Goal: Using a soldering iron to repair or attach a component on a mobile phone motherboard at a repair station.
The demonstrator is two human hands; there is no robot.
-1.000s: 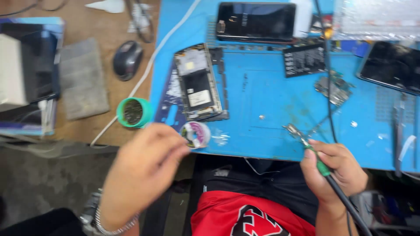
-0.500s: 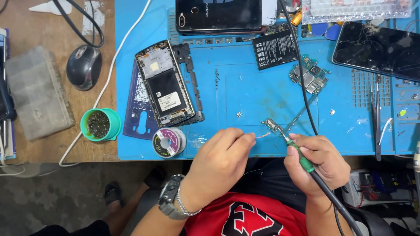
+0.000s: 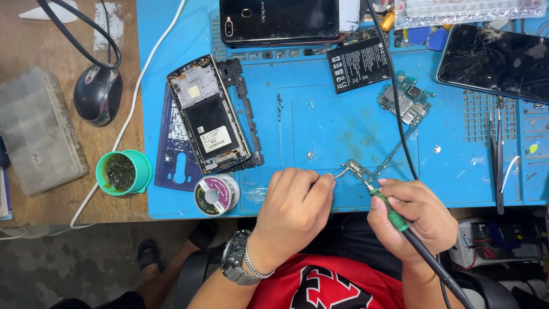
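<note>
My right hand [image 3: 414, 216] grips a green-handled soldering iron [image 3: 389, 205], its tip down on a small metal part [image 3: 353, 167] lying on the blue work mat [image 3: 343, 120]. My left hand [image 3: 293, 212] pinches a thin solder wire [image 3: 341, 172] and holds its end against that same part. A small solder spool [image 3: 215, 194] sits just left of my left hand. An opened phone frame [image 3: 209, 121] lies farther left on the mat.
A green tin of tip cleaner [image 3: 123, 172] and a computer mouse [image 3: 98, 94] sit on the wooden desk at left. A battery [image 3: 360, 64], a circuit board [image 3: 406, 101], two phones [image 3: 283, 20] [image 3: 494, 54] and tweezers [image 3: 496, 154] lie around the mat.
My left hand moved from the solder spool rightward to the small part, now feeding wire to it. The iron tip came down onto the part. The view shifted.
</note>
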